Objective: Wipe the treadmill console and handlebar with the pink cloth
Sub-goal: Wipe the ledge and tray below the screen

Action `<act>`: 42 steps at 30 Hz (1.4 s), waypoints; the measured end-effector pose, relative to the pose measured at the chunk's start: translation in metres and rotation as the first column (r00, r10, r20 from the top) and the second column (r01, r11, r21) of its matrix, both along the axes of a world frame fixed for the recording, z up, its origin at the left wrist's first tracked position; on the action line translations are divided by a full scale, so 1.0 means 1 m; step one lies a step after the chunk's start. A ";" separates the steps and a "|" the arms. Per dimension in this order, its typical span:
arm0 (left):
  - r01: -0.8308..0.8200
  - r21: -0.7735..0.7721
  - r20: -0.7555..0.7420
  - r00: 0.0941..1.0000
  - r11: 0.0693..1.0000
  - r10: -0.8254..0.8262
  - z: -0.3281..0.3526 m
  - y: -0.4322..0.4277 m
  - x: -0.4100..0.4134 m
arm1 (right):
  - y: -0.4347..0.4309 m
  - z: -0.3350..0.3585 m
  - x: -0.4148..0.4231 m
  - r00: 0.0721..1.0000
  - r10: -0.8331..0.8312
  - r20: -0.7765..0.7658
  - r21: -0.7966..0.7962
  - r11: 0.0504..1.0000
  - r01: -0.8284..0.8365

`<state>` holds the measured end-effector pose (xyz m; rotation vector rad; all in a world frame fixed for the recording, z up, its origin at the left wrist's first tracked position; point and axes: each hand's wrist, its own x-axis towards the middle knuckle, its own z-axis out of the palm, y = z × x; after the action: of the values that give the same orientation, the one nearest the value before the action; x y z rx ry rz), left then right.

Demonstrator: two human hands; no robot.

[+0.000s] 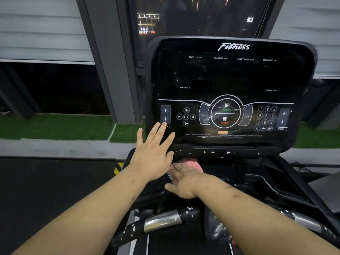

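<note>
Pink cloth (192,165) sits under my flat right grip (184,181); left grip (153,153) spread. I judge the streaked console (230,76) and speckled handlebar (161,220) mostly undone.

carrier is the black treadmill tray (226,173) just under the console (230,80): dark moulded plastic, recesses off to the right. pink cloth (192,163) lies bunched on its left part, up against the ledge (242,150) below the screen. ledge is dotted with white flecks. right hand (184,183) lies flat on the cloth's near edge.
</note>
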<state>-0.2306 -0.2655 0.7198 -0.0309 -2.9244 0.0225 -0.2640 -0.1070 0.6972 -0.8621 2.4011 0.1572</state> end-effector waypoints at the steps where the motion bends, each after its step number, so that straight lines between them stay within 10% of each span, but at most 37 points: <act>1: -0.003 0.004 0.003 1.000 1.000 0.003 0.000 0.001 0.000 | 0.005 0.001 -0.001 1.000 -0.014 0.006 0.016 1.000 0.014; 42: -0.039 0.044 0.024 0.999 0.998 0.038 0.003 0.008 0.003 | 0.029 0.004 -0.011 0.997 -0.020 0.075 0.010 1.000 0.019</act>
<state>-0.2274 -0.2579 0.7224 0.0328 -2.9475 -0.0365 -0.2751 -0.0775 0.7013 -0.8258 2.3360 0.1263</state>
